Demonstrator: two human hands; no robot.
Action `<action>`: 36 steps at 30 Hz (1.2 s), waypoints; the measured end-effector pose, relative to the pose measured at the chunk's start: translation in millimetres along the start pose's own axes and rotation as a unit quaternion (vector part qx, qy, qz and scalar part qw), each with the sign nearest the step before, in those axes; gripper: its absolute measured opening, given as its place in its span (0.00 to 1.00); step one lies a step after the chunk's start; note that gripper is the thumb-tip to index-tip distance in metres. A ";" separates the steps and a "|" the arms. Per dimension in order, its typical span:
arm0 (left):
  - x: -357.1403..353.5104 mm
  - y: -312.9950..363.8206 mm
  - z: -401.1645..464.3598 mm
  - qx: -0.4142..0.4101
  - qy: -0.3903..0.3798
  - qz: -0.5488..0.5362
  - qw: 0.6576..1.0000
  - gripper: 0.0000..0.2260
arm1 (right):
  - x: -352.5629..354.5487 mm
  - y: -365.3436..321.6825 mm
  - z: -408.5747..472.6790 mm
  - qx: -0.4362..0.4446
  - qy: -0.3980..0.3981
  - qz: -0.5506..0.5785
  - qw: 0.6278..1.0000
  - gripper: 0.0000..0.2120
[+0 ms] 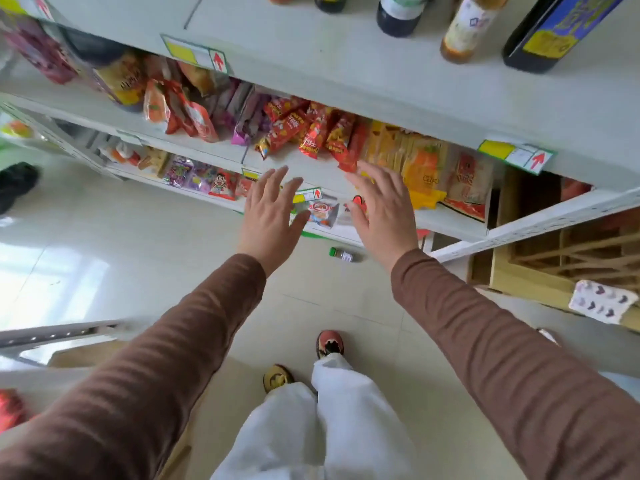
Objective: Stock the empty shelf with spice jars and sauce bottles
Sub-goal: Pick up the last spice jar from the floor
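A small spice jar with a green cap lies on its side on the tiled floor, below and between my hands. My left hand and my right hand hover in the air with fingers spread, both holding nothing. The top white shelf carries sauce bottles at its back right: a dark bottle, a pale amber bottle and a black bottle with a blue and yellow label. Much of that shelf's surface is bare.
Lower shelves hold snack packets and orange sachets. A cardboard box with dividers stands on the floor at right, a blister pack on its edge. My feet stand on the tiles. A metal rail lies at left.
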State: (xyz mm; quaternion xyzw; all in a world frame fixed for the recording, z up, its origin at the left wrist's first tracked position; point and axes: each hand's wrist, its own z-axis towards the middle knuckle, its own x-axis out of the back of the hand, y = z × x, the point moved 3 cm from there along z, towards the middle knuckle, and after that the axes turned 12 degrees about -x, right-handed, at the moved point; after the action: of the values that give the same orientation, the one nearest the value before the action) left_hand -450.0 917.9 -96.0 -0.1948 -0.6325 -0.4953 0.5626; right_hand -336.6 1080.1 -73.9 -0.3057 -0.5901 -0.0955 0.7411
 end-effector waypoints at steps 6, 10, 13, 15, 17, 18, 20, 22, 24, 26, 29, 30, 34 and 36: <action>-103.0 -10.6 -37.4 0.044 -0.063 -0.023 0.997 0.24 | -91.5 63.0 -41.8 -0.055 -0.063 0.006 0.996 0.21; -187.6 -23.9 -59.6 0.093 -0.096 -0.035 0.990 0.25 | -166.3 115.5 -63.1 -0.089 -0.128 0.010 0.988 0.21; -260.1 -36.9 -72.2 0.126 -0.115 -0.051 0.984 0.25 | -229.2 159.3 -75.0 -0.118 -0.164 0.019 0.979 0.21; -310.2 -48.1 -78.4 0.151 -0.123 -0.062 0.979 0.25 | -273.6 186.9 -81.1 -0.135 -0.185 0.024 0.973 0.21; -358.6 -60.6 -81.7 0.168 -0.130 -0.068 0.975 0.25 | -318.1 212.6 -85.3 -0.147 -0.206 0.021 0.967 0.22; -382.4 -67.3 -82.4 0.174 -0.132 -0.070 0.973 0.25 | -340.5 224.9 -86.6 -0.151 -0.216 0.020 0.964 0.22; -428.4 -81.9 -81.8 0.181 -0.135 -0.077 0.971 0.25 | -385.1 248.4 -87.1 -0.160 -0.229 0.022 0.960 0.23; -472.9 -99.0 -79.3 0.188 -0.134 -0.084 0.969 0.25 | -430.5 269.8 -84.9 -0.165 -0.238 0.024 0.957 0.24; -514.4 -116.2 -75.8 0.193 -0.130 -0.089 0.968 0.25 | -474.8 289.6 -80.4 -0.167 -0.250 0.023 0.953 0.24; -552.7 -131.9 -71.1 0.196 -0.126 -0.096 0.968 0.25 | -517.2 308.4 -74.0 -0.169 -0.261 0.018 0.950 0.24; -602.5 -152.5 -65.2 0.198 -0.119 -0.101 0.968 0.25 | -574.4 332.1 -62.6 -0.175 -0.266 0.010 0.948 0.24; -617.2 -158.4 -63.9 0.198 -0.119 -0.103 0.968 0.25 | -591.5 338.7 -58.8 -0.174 -0.267 0.007 0.948 0.25; -666.1 -177.1 -60.3 0.200 -0.116 -0.112 0.966 0.25 | -648.6 357.9 -43.4 -0.159 -0.264 -0.014 0.951 0.26; -682.9 -182.5 -59.4 0.199 -0.116 -0.117 0.966 0.25 | -668.6 363.9 -36.9 -0.149 -0.264 -0.027 0.953 0.27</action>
State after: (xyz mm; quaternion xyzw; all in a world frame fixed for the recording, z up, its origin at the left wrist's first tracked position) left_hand -367.1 1000.9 -795.6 -0.0599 -0.7977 -0.3958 0.4509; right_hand -314.4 1201.9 -825.9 -0.4108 -0.7517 -0.1188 0.5021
